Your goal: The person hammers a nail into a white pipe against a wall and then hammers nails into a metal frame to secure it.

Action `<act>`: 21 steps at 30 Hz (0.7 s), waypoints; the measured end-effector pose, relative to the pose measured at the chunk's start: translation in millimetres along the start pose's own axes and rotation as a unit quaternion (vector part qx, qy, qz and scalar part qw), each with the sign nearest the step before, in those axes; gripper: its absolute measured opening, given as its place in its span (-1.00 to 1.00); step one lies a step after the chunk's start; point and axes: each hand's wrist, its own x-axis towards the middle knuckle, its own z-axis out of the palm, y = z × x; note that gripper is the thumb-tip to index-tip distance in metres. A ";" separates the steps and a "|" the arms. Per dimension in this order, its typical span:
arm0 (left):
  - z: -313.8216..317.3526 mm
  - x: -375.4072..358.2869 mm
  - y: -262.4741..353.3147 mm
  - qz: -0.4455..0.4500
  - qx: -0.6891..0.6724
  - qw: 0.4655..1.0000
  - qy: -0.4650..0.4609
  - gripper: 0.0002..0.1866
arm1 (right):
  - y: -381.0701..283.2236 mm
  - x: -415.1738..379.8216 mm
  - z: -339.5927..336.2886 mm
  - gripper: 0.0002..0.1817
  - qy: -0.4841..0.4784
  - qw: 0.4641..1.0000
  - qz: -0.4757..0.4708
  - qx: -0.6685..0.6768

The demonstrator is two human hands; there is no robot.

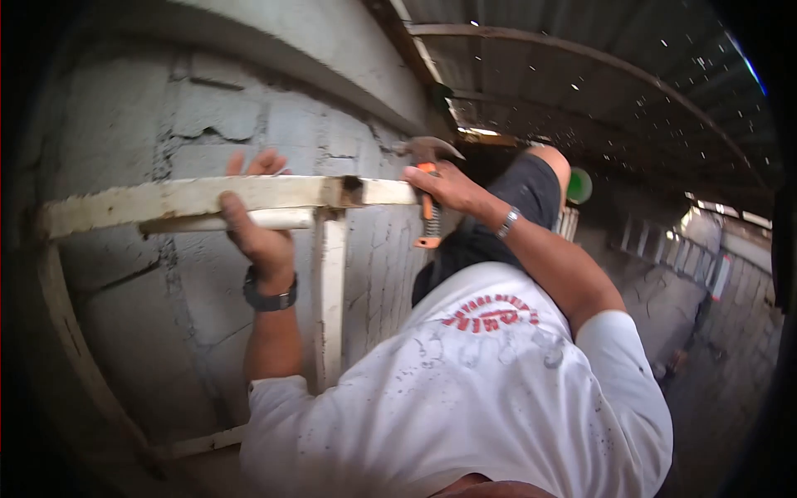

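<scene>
My left hand (259, 220) reaches around a cream-painted frame bar (174, 199). Its thumb lies in front of the bar and its fingertips show above the far edge, spread a little. Just beneath that bar, a pale tube (282, 219) runs behind the thumb. An orange and black claw hammer (428, 212), its metal head uppermost, is held in my right hand (448, 187) near the bar's right end. A dark joint (352, 191) marks where an upright post (330, 290) meets the bar.
Behind the frame stands a cracked grey block wall (207, 290). Corrugated roofing (598, 66) slopes overhead at the right. A ladder (677, 249) and a green round object (579, 186) are in the right background.
</scene>
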 end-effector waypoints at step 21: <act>-4.2 -125.7 15.7 -0.304 0.363 0.873 0.110 -0.31 | 20.8 -6.2 -8.0 -0.30 0.018 0.990 -0.131 0.045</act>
